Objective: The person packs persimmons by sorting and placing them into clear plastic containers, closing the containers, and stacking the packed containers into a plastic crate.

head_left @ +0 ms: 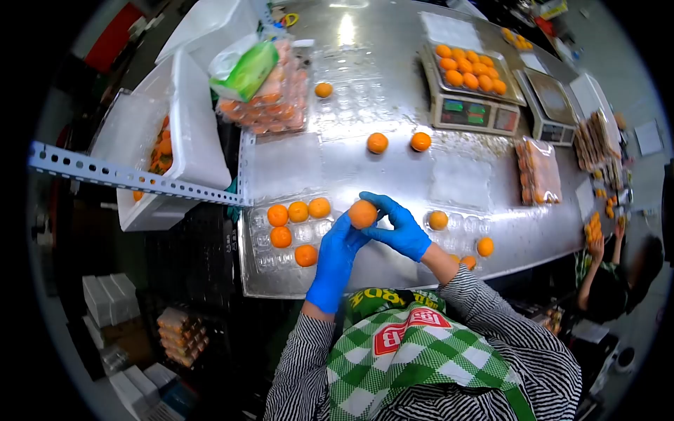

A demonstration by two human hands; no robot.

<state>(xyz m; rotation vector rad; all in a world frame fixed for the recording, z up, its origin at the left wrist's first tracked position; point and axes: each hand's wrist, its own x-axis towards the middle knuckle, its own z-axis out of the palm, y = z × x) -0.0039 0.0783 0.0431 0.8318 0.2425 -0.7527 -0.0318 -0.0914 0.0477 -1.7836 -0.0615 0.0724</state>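
Observation:
Over the near side of the steel table, an orange [362,214] is held up between my two blue-gloved hands. My left hand [335,254] closes on it from below and the left. From the right, the thumb and fingers of my right hand [399,229] grip the same fruit. Left of my hands lies a clear plastic tray [286,253] with several oranges in some of its cups. To the right, a second clear tray [456,235] has a few oranges in or beside it. Two loose oranges [378,143] rest farther back.
A filled tray of oranges [470,70] sits on a digital scale [467,114] at the back. Packed trays [263,105] are stacked back left, near a white foam box [200,133]. A perforated metal bar [140,179] crosses the left side. Another person [607,281] works far right.

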